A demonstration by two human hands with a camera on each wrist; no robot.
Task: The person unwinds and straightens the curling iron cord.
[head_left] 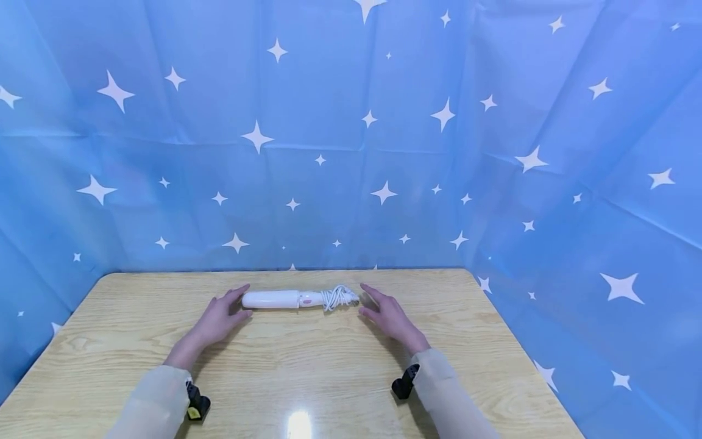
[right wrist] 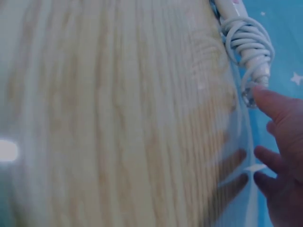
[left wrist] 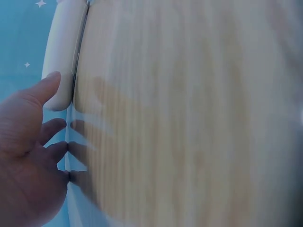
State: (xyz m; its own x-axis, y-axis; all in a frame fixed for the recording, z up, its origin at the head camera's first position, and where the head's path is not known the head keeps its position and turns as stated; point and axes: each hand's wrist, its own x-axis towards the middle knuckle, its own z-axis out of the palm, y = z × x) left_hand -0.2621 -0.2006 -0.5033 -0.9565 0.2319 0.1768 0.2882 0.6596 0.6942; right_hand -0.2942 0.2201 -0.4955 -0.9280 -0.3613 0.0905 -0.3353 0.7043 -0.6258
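Note:
A white hair iron (head_left: 271,299) lies sideways near the table's far edge, its barrel to the left and its handle to the right. White cord (head_left: 338,297) is wound round the handle, and the plug end (right wrist: 249,97) shows in the right wrist view. My left hand (head_left: 218,317) is beside the barrel's rounded end, thumb and fingers spread around it without gripping. In the left wrist view the thumb tip overlaps the barrel (left wrist: 64,52); contact is unclear. At the cord end, my right hand (head_left: 390,314) has its fingers apart and holds nothing.
The light wood-grain table (head_left: 307,360) has a glossy surface with a bright reflection near the front. Blue cloth (head_left: 329,171) with white stars hangs behind it and along both sides. A black wrist camera (head_left: 404,381) sits at each sleeve cuff.

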